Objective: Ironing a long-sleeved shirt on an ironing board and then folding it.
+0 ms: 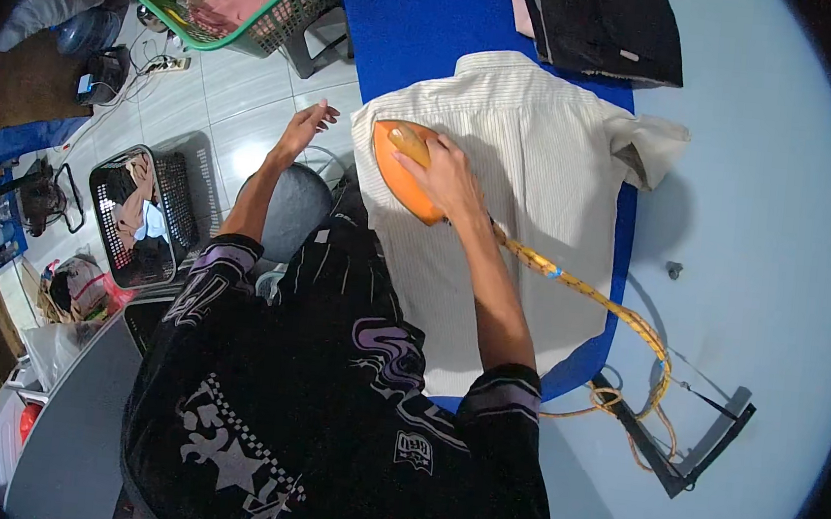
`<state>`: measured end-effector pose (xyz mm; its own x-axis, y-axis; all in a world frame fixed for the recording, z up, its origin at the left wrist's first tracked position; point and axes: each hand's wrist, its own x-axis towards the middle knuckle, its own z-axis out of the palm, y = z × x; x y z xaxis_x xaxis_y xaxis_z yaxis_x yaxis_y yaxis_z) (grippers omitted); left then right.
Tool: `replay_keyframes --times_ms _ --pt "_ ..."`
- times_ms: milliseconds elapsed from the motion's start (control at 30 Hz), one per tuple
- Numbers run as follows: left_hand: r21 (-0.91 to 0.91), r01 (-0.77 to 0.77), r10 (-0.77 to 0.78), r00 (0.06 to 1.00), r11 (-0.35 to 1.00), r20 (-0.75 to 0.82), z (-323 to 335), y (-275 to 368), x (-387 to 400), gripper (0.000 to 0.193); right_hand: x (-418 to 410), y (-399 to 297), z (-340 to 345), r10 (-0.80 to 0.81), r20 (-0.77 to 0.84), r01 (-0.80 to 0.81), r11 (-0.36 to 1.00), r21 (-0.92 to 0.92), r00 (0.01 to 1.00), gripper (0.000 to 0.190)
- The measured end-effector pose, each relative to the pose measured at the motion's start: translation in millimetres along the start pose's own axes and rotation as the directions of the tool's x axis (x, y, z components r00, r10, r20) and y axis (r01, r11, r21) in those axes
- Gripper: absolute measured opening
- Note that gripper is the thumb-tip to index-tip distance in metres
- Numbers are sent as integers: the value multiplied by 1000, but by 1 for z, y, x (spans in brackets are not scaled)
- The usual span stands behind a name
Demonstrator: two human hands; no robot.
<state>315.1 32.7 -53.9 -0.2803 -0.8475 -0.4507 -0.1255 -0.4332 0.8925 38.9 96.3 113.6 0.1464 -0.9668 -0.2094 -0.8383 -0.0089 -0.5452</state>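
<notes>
A cream striped short-sleeved shirt (555, 272) lies spread with its collar at the far end, on a blue ironing board (414, 22). My right hand (446, 175) grips the tan handle of an orange clothes iron (397, 173), which rests on the shirt near its left shoulder. From the iron's heel a yellow patterned cord (569, 279) runs right, past the board's edge. My left hand (307, 128) hangs in the air left of the board, holding nothing, its fingers somewhat apart.
A folded dark garment (614, 25) lies at the board's far end. A green laundry basket (212, 41) full of clothes stands at the far left. Nearer are a black basket (187, 202) and a grey round stool seat (293, 212). A black wall bracket (663, 474) holds the cord by the pale wall (778, 180).
</notes>
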Motion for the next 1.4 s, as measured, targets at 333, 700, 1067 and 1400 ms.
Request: replay_keyframes --times_ms 333,700,1067,1400 --pt "112 -65 53 992 992 112 28 12 -3 28 -37 19 -3 127 -81 -128 992 -11 989 55" --pt "59 -187 183 980 981 79 21 11 -7 34 6 36 -19 161 -182 -158 987 28 970 48" --pt "55 213 -217 971 976 96 -10 -11 -21 86 48 15 -26 238 -124 -239 971 7 963 49" --pt "151 147 -165 979 978 118 -9 -5 -19 61 21 48 -37 399 -283 -392 916 84 872 49"
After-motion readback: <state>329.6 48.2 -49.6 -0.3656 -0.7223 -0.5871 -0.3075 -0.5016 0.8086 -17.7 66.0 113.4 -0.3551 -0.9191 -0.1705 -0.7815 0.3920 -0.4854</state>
